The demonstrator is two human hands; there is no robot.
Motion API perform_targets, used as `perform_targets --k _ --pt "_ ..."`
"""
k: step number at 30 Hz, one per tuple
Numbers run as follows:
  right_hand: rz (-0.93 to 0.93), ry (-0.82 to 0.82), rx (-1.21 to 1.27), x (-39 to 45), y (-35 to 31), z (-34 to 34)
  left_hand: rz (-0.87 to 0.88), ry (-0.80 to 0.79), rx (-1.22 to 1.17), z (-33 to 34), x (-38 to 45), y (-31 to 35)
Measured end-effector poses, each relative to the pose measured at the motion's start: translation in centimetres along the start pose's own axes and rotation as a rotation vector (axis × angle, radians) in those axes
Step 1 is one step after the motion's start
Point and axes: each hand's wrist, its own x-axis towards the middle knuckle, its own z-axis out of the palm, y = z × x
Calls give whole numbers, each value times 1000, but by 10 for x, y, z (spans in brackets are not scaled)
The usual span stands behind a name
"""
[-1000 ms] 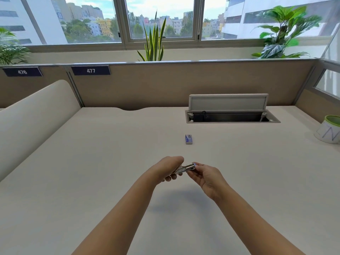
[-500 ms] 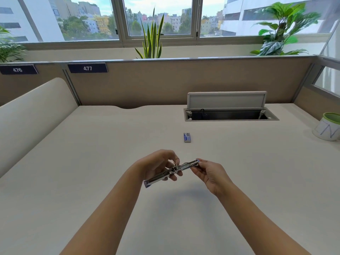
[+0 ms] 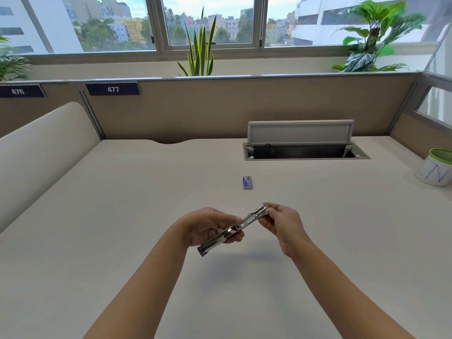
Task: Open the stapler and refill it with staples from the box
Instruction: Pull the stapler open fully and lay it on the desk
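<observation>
A small metal stapler hangs above the desk, swung open into one long line. My left hand grips its lower half, whose purple end sticks out at the lower left. My right hand pinches the far tip of the upper half between thumb and fingers. The small blue staple box lies flat on the desk beyond my hands, untouched.
The cream desk is walled by beige partitions. An open cable hatch with a raised lid sits at the back right. A white mug with a green rim stands at the right edge. A padded divider runs along the left.
The stapler went from folded between my hands to swung open in a long line. My left hand moved down and left with the lower half; my right hand kept the tip.
</observation>
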Motion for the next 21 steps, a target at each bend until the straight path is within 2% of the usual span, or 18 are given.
perform_targets --k 4,11,16,21 --pt "-204 42 -216 1 4 2 11 -45 -86 -3 3 -6" --pt "-334 30 -281 -2 1 3 25 -78 -92 -8 9 -14" --pt "-234 51 -260 5 5 1 35 -46 -110 -5 12 -14" --pt "-308 54 -271 3 3 0 45 -45 -110 -4 11 -11"
